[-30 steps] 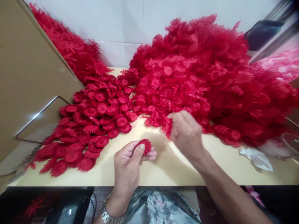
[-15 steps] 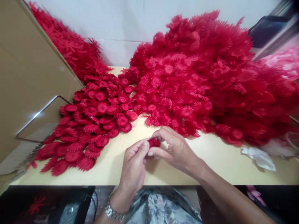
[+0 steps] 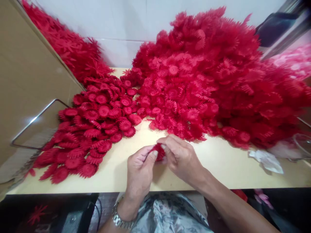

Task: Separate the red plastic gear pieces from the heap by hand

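Observation:
Between my two hands is a small red artificial flower piece [image 3: 159, 152], held just above the table. My left hand [image 3: 141, 170] pinches its left side, thumb on top. My right hand [image 3: 181, 158] closes thumb and forefinger on its upper right edge. Part of the piece is hidden behind my fingers. To the left lies a heap of red flower pieces with round centres and fringed edges [image 3: 97, 126]. A much taller pile of similar red fringed pieces [image 3: 189, 84] stands beyond my hands and to the right.
A cardboard sheet [image 3: 31, 64] with a bent metal wire handle [image 3: 36, 119] stands at left. Spiky red pieces [image 3: 65, 48] lie behind it. Crumpled white plastic [image 3: 267, 161] rests on the right of the table [image 3: 109, 178]. Pink pieces [image 3: 296, 61] sit at far right.
My right thumb has moved up to the top edge of the flower piece, beside the forefinger, and more of the piece shows. The whole view has shifted slightly.

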Motion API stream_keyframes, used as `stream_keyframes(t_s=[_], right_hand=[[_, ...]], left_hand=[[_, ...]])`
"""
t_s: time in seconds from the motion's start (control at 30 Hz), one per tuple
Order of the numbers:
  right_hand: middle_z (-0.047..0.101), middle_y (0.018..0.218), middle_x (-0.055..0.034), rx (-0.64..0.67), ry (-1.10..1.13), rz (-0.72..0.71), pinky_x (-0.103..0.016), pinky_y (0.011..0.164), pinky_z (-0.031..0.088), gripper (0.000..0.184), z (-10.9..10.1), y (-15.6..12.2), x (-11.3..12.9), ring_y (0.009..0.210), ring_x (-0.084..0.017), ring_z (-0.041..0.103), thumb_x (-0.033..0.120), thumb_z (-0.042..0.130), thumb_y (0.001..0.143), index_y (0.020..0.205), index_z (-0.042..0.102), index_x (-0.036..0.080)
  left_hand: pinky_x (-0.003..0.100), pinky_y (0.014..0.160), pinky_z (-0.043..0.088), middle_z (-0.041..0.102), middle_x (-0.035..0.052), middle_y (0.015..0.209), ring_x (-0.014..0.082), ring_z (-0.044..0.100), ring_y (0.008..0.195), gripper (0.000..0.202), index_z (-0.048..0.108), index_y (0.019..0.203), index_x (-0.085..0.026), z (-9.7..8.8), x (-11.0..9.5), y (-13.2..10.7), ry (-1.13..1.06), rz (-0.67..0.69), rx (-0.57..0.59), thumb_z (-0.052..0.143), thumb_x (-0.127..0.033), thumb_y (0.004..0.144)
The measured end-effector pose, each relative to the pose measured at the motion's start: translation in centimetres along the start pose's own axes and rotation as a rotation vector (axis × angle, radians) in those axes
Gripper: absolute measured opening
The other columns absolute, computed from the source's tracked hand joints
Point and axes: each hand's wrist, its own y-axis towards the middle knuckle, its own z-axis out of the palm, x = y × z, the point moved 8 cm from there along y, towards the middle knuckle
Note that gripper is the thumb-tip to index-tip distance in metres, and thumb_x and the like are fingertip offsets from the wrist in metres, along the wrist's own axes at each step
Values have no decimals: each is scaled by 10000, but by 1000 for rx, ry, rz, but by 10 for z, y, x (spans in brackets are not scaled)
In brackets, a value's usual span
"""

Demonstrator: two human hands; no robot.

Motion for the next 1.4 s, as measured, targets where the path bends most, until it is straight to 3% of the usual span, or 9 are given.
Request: stream_keyframes(t_s=[0.2, 0.4, 0.53, 0.67, 0.9, 1.07, 1.2, 1.3, 1.4], right_hand=[[588, 741, -85, -149, -231, -118, -274, 611, 476, 291, -10, 1, 13, 692, -182, 540, 2, 370, 760, 926, 585, 105], [573, 742, -66, -243, -455, -40, -261, 619, 460, 357, -44, 13, -16, 685, -167, 536, -44, 377, 725, 936, 615, 119], [612, 862, -87, -61, -689, -49, -320, 680, 422, 367, -32, 21, -31, 816, -215, 518, -20, 417, 741, 990, 630, 146], [614, 1087, -85, 20, -787, -33, -368, 708, 384, 387, -25, 17, -36, 961, -262, 497, 53, 483, 767, 1102, 611, 198], [630, 1041, -101, -64, -422, -56, -386, 788, 445, 284, -38, 4, -29, 960, -230, 540, 97, 489, 818, 1059, 623, 162], [634, 947, -80, -32, -29, -47, -292, 739, 486, 250, -35, 1, -7, 882, -162, 574, 86, 452, 846, 1021, 612, 163], [626, 795, -40, 52, 215, 64, -259, 680, 472, 104, -20, 4, 1, 764, -137, 583, 203, 532, 843, 908, 604, 167], [584, 691, -1, 168, 322, 124, -237, 619, 438, 106, -5, 4, 2, 670, -119, 550, 257, 608, 792, 756, 562, 169], [518, 622, 16, 198, 278, 70, -224, 568, 386, 142, 1, 1, 7, 606, -104, 493, 174, 545, 806, 670, 503, 171]], left_hand=[[240, 568, 541, 713, 27, 714, 142, 644, 603, 136, 708, 837, -150, 3, -9, -3, -66, -21, -22, 655, -222, 735], [239, 501, 542, 689, 38, 577, 158, 645, 494, 101, 661, 723, -109, -14, -17, -3, -72, -85, -127, 687, -194, 674], [235, 526, 542, 698, 49, 645, 157, 656, 528, 147, 649, 778, -103, -7, -13, -3, -87, -186, -49, 686, -180, 659], [209, 416, 484, 655, 25, 578, 114, 578, 427, 110, 624, 702, -107, -2, -11, -2, -71, -166, -40, 670, -199, 662], [134, 292, 251, 511, -56, 437, 39, 391, 310, 250, 501, 589, -155, -3, -3, -4, 15, -194, -50, 647, -320, 708], [132, 310, 241, 432, -71, 402, 33, 336, 336, 327, 490, 565, -157, -3, -4, -5, 96, -167, -32, 649, -407, 704], [139, 300, 209, 386, -72, 402, 31, 322, 334, 422, 469, 518, -156, -2, -7, -5, 178, -133, -28, 636, -504, 688], [150, 299, 212, 357, -69, 386, 34, 300, 330, 478, 438, 483, -159, -2, -8, -5, 221, -106, -17, 572, -548, 725], [154, 321, 272, 392, -60, 427, 45, 341, 353, 468, 453, 531, -163, 1, -11, -6, 242, -79, 23, 482, -552, 789]])
